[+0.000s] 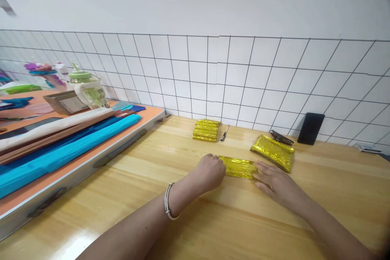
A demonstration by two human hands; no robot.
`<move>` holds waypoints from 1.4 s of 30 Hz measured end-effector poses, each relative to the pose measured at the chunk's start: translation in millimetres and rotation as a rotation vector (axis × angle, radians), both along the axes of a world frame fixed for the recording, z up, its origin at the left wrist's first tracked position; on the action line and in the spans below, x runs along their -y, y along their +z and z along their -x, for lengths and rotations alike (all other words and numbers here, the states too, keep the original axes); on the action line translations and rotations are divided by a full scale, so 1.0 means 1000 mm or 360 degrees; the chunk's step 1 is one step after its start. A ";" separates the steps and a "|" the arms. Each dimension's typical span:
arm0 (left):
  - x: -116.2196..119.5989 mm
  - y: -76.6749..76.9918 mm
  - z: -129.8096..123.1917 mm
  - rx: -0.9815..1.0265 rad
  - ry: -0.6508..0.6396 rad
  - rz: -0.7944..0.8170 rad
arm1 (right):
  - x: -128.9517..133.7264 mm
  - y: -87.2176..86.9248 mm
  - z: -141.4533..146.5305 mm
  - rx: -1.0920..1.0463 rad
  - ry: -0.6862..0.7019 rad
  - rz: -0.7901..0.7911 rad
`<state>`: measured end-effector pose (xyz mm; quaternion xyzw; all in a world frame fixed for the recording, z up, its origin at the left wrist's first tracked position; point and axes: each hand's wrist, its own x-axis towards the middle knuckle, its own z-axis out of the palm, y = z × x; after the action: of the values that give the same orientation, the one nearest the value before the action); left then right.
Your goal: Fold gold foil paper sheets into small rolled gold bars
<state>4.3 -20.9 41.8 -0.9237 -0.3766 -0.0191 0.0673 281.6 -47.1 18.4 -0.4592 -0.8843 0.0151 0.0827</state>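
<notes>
A strip of shiny gold foil (239, 167) lies flat on the wooden table between my hands. My left hand (211, 172), a bangle at its wrist, is closed at the strip's left end; the fingertips are hidden behind the knuckles. At the right end, my right hand (271, 178) rests with its fingers spread, the fingertips touching the foil. Beyond my left hand sits a pleated gold foil piece (206, 131), with a pen (224, 133) beside it. A stack of gold foil sheets (273, 152) lies beyond my right hand.
A dark hair clip (282, 137) is behind the foil stack. A black phone (311, 128) leans on the tiled wall. At the left, an orange-topped case (152, 114) carries blue, brown and white rolls (70, 140), a cardboard box (67, 101) and a green-lidded bottle (88, 89).
</notes>
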 end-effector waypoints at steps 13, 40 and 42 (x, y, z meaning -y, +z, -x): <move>-0.025 -0.067 -0.031 0.0512 -0.0129 0.0073 | -0.013 -0.049 0.031 -0.0195 -0.0082 0.0022; -0.037 -0.075 -0.007 0.0428 0.0133 0.0164 | 0.002 -0.041 0.016 0.0062 -0.0266 0.0130; -0.038 -0.074 -0.005 0.0425 0.0147 0.0175 | 0.002 -0.042 0.015 0.0070 -0.0299 0.0115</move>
<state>9.0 17.3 -32.1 -0.8970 -0.4248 -0.1179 -0.0332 266.3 -48.8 -23.6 -0.5430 -0.8379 0.0291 0.0476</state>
